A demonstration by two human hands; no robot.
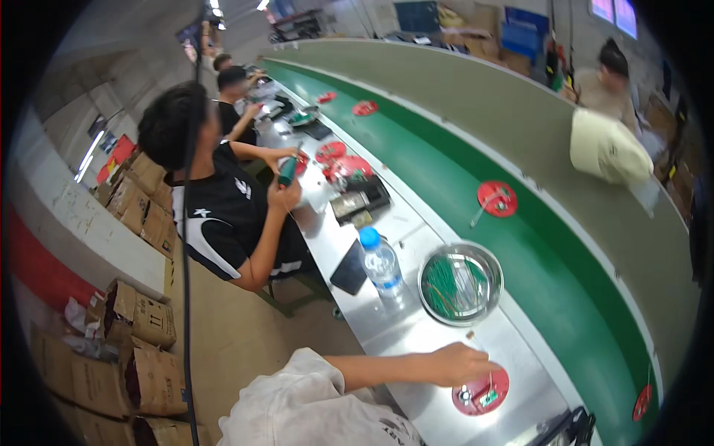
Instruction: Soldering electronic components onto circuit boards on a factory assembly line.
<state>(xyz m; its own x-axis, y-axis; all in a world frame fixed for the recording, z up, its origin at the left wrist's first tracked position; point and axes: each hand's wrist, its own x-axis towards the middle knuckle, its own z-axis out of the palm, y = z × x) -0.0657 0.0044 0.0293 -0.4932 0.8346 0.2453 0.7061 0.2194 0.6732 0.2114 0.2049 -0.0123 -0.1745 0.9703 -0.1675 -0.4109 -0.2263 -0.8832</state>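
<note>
My left hand (465, 364) reaches in from a light short sleeve, its fingers curled together over the upper left edge of a round red disc (462, 401). Whatever is between the fingertips, if anything, is hidden. The disc lies on the metal worktop and carries a small green circuit board (489, 398) and a thin light strip or wire. Just beyond the hand stands a round steel bowl (498, 301) holding green wires (440, 286) and paler ones. My right hand is not in view.
A blue-capped water bottle (382, 267) and a dark flat phone-like object (349, 267) stand left of the bowl. Alongside runs a green conveyor belt (550, 275) carrying red discs (497, 199). A co-worker (230, 197) holds a green tool (287, 172). Black tool-like objects (569, 430) lie at lower right.
</note>
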